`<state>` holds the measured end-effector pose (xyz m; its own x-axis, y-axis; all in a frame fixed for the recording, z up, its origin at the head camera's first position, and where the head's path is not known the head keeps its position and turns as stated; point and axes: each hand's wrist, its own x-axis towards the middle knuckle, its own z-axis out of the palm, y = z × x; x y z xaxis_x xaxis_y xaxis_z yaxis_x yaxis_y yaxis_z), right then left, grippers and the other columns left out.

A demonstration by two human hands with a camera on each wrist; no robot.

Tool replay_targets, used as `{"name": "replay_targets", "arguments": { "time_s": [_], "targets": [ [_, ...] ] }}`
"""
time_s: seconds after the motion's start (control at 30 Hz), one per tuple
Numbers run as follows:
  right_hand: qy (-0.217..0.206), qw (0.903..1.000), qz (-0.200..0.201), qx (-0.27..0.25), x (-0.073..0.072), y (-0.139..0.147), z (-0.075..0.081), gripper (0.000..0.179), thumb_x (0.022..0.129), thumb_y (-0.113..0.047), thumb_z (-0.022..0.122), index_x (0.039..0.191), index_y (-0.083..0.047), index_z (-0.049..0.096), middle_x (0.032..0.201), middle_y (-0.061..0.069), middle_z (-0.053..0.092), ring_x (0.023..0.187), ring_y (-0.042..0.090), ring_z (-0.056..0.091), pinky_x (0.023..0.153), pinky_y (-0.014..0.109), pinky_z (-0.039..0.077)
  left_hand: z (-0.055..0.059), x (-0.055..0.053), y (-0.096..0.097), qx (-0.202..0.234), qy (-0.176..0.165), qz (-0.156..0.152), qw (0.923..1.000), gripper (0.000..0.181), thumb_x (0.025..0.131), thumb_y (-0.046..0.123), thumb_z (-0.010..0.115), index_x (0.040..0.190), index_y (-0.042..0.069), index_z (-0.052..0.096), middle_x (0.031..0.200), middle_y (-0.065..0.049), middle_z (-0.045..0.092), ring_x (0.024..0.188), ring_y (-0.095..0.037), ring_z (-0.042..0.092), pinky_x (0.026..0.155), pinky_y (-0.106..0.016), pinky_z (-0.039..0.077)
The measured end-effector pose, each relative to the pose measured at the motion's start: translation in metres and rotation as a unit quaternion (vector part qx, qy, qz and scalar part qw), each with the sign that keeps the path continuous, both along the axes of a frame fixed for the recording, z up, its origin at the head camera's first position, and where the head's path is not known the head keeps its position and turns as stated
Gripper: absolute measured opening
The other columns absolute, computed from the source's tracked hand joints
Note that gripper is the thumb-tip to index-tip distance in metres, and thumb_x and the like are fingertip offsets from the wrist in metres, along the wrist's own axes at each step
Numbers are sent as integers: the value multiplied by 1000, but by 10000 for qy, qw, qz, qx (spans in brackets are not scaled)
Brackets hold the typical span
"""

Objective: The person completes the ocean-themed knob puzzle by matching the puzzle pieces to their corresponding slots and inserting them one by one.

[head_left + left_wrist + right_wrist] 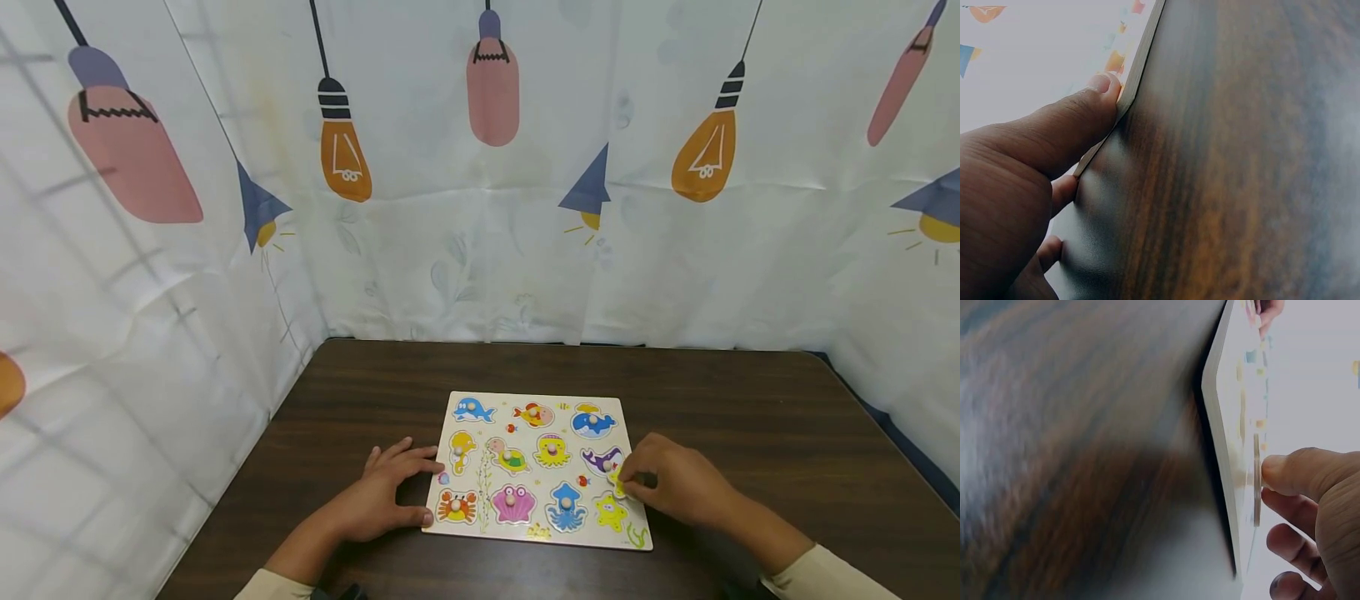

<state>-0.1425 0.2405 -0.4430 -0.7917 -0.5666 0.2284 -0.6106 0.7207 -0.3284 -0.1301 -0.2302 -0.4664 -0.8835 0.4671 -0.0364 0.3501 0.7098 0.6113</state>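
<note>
A wooden peg puzzle board (637, 523) with sea animals lies on the table. My right hand (678, 479) pinches a yellow star piece (617, 483) over the board's right side, its knob hidden by the fingers. Seen edge-on in the right wrist view, the thin piece (1257, 481) stands at the thumb and fingertips. Just below it in the head view is a yellow star picture (611, 512) without a knob. My left hand (378, 496) rests at the board's left edge, fingers spread, its thumb (1100, 87) pressing on the near left corner.
Other knobbed pieces sit in the board, among them a crab (457, 506), a pink shell (513, 503), a blue squid (566, 507) and a purple-and-white whale (602, 461). The dark wooden table (375, 375) meets a lamp-patterned curtain (450, 250) behind.
</note>
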Motion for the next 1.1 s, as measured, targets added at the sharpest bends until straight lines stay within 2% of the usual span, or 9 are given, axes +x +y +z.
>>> {"name": "replay_targets", "arguments": {
  "time_s": [0.5, 0.77, 1.1],
  "targets": [
    [97, 9977, 579, -353, 10, -14, -1, 19, 83, -19, 87, 85, -33, 75, 91, -25, 57, 85, -2, 52, 66, 23, 52, 0, 0, -1, -2, -20, -10, 10000, 63, 82, 51, 82, 139, 31, 62, 156, 4, 45, 153, -40, 18, 114, -72, -3],
    [-115, 9973, 643, -339, 14, -16, -2, 19, 83, -20, 87, 87, -35, 75, 93, -25, 57, 89, -1, 54, 69, 26, 54, 0, -1, 0, -18, -27, 11, 10000, 63, 82, 51, 82, 139, 32, 62, 156, 4, 45, 153, -39, 19, 114, -71, -3],
    [-109, 9973, 680, -247, 16, -20, -4, 19, 83, -22, 87, 85, -36, 75, 92, -26, 57, 88, -1, 54, 66, 25, 53, -1, -1, 0, -45, 4, 2, 10000, 63, 82, 52, 82, 138, 32, 62, 156, 5, 46, 152, -39, 19, 114, -72, -2]
  ]
}}
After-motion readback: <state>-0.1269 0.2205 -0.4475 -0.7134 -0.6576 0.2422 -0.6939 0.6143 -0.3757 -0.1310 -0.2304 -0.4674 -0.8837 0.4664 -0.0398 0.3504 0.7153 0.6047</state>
